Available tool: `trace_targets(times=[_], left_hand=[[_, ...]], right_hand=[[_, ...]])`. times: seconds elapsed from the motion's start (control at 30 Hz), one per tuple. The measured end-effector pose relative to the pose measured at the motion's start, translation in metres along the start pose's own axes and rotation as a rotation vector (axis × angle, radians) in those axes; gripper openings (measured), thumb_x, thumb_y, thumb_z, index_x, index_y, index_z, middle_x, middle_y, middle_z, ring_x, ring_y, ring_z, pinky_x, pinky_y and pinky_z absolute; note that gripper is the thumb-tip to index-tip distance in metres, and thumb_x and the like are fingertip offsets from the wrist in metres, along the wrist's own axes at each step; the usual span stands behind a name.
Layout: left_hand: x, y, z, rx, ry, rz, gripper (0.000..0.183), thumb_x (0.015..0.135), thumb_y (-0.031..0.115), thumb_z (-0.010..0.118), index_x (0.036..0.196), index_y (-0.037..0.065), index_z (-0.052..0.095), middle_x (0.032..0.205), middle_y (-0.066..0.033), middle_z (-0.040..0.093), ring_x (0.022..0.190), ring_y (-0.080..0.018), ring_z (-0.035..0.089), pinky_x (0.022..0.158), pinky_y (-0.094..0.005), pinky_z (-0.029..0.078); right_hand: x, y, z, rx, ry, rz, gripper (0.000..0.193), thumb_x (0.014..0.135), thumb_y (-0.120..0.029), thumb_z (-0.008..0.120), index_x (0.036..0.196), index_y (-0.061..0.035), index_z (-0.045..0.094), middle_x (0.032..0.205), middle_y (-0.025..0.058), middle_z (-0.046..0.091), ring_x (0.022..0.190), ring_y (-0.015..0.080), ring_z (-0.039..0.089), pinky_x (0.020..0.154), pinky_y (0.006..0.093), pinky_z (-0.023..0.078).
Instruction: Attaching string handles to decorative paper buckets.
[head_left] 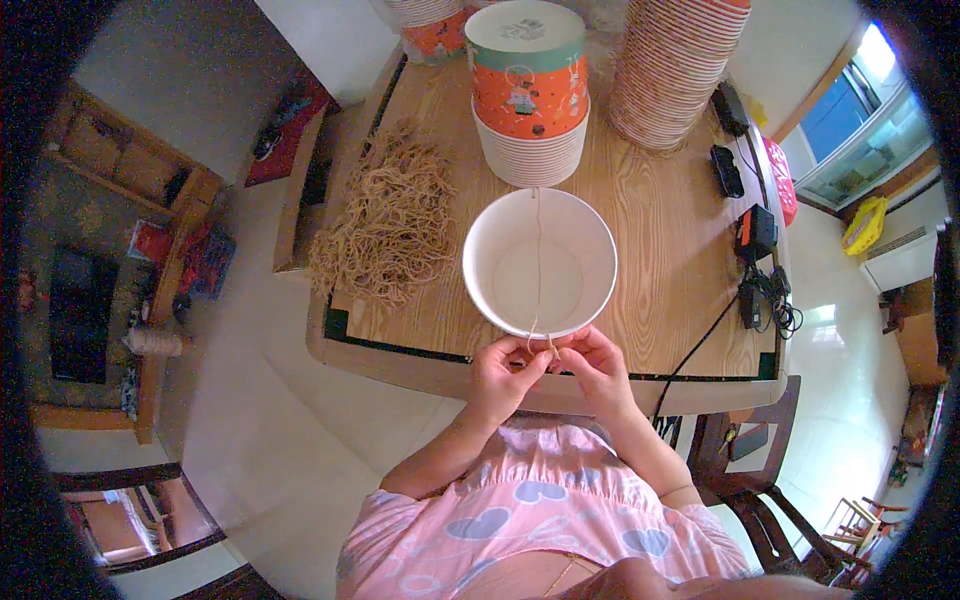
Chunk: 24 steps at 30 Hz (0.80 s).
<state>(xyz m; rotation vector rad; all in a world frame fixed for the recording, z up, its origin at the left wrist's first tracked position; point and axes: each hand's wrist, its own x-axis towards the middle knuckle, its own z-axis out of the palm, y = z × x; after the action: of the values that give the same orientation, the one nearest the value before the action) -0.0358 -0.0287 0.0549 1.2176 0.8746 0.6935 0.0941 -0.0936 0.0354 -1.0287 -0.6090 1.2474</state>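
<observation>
A white paper bucket (500,265) stands near the table's front edge, its open mouth facing up toward me. A thin length of twine (539,240) runs across its mouth from the far rim to the near rim, where its end forms small loops. My left hand (503,378) pinches the twine just outside the near rim, thumb and fingers together. Beside it, my right hand (597,372) also pinches the twine, fingertips nearly meeting the left ones. The exact crossing of the strands is partly hidden by my fingers.
A tangled heap of cut twine (390,220) lies left of the bucket. Behind it are an orange-printed upside-down bucket stack (530,95) and a tall stack (672,75). Black adapters (755,232) and a cable (690,350) lie on the right; a dark wooden chair (770,500) stands nearby.
</observation>
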Motion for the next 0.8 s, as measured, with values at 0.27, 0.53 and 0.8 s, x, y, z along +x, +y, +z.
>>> trace_targets(times=[0.27,0.53,0.8], left_hand=[[-0.003,0.0,-0.001,-0.006,0.006,-0.002,0.008,0.078,0.007,0.061,0.084,0.002,0.061,0.071,-0.0013,0.062,0.054,-0.0043,0.053,0.047,-0.0171,0.043],[-0.002,-0.002,-0.002,-0.004,0.002,0.002,0.008,0.077,0.006,0.062,0.083,0.002,0.059,0.072,-0.0006,0.061,0.054,-0.0057,0.053,0.048,-0.0189,0.044],[-0.002,0.0,-0.001,-0.013,-0.009,-0.018,0.009,0.077,0.005,0.062,0.085,0.002,0.059,0.072,-0.0014,0.061,0.053,-0.0062,0.053,0.049,-0.019,0.044]], right_hand=[[-0.003,-0.003,0.001,0.016,0.025,0.006,0.007,0.083,-0.005,0.056,0.089,-0.0021,0.052,0.08,0.0012,0.057,0.074,0.0081,0.054,0.069,0.0211,0.044],[-0.008,-0.007,0.006,-0.149,0.077,-0.135,0.011,0.08,0.0,0.058,0.09,0.0004,0.053,0.084,0.0024,0.056,0.079,0.0098,0.054,0.073,0.0227,0.043],[-0.01,-0.01,0.006,-0.604,0.116,-0.453,0.014,0.073,0.002,0.061,0.086,-0.0007,0.061,0.082,0.0092,0.056,0.079,0.0198,0.056,0.067,0.0279,0.046]])
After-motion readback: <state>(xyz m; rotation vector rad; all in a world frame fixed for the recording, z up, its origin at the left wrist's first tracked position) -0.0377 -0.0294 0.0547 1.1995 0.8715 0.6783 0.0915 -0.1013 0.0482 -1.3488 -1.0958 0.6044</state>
